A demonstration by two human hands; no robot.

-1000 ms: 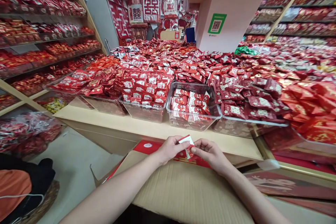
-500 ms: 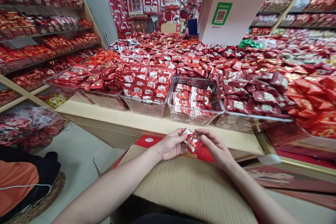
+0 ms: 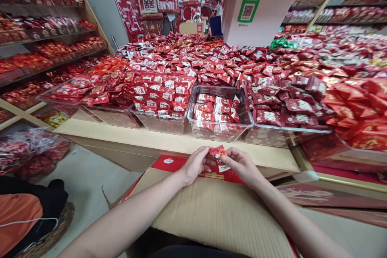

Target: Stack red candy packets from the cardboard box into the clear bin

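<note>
A small red-and-white candy packet (image 3: 218,154) is held up between both hands, above a cardboard box (image 3: 214,205) with a red printed end. My left hand (image 3: 196,166) pinches its left side. With thumb and fingertips, my right hand (image 3: 241,164) grips it from the right; its white end points down. Just beyond the hands stands a clear plastic bin (image 3: 219,128), partly filled with red-and-white packets (image 3: 222,109) that look alike.
Neighbouring bins hold heaped red packets (image 3: 165,92) on the left and dark red ones (image 3: 275,100) on the right. A wooden ledge (image 3: 121,135) runs below them. Filled shelves (image 3: 45,32) rise at the left, and a white pillar (image 3: 266,4) stands behind the heaps.
The packet has been turned between the hands, its white end now downward. My right fingers have closed onto its front. The view has shifted slightly.
</note>
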